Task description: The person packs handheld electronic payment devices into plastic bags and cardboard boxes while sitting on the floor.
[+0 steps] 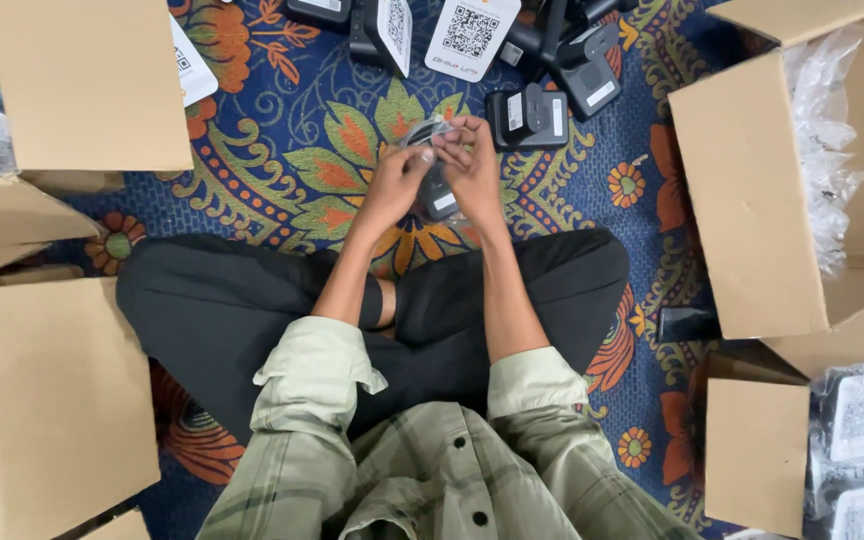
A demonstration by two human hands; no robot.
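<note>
I sit cross-legged on a patterned carpet. My left hand (pixel 399 180) and my right hand (pixel 469 160) meet in front of my knees, both gripping a small clear plastic bag (pixel 430 132) with a dark device (pixel 439 198) inside it, hanging below the fingers. The fingertips of both hands pinch the bag's top edge. A black boxy device (pixel 529 117) lies on the carpet just right of my right hand.
Open cardboard boxes stand at the left (pixel 62 400), upper left (pixel 87 80) and right (pixel 762 200), the right one lined with clear plastic bags. White cards with square codes (pixel 472 35) and black devices (pixel 582 60) lie ahead. A dark phone (pixel 687 323) lies by my right knee.
</note>
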